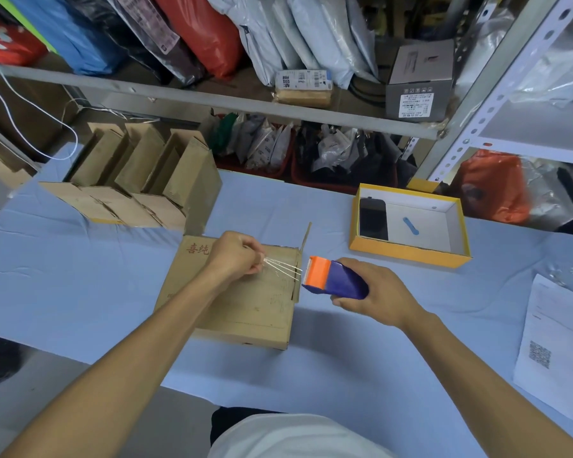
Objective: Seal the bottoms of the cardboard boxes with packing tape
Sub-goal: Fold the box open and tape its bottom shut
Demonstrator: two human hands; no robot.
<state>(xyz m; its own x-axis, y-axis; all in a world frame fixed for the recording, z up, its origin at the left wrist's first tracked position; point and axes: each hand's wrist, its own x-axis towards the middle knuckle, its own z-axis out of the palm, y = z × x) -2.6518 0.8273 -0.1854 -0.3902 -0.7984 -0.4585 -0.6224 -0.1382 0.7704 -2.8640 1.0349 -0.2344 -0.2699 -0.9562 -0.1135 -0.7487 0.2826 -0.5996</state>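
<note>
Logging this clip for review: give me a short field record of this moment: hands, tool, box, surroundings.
left hand: pinches clear tape end over the box
right hand: grips tape dispenser, blue with orange head
tape: stretched between dispenser and left hand
box: cardboard, lying on blue table cover
behind: row of cardboard boxes; open yellow box

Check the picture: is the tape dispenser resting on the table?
No, the right hand holds the tape dispenser above the table.
</note>
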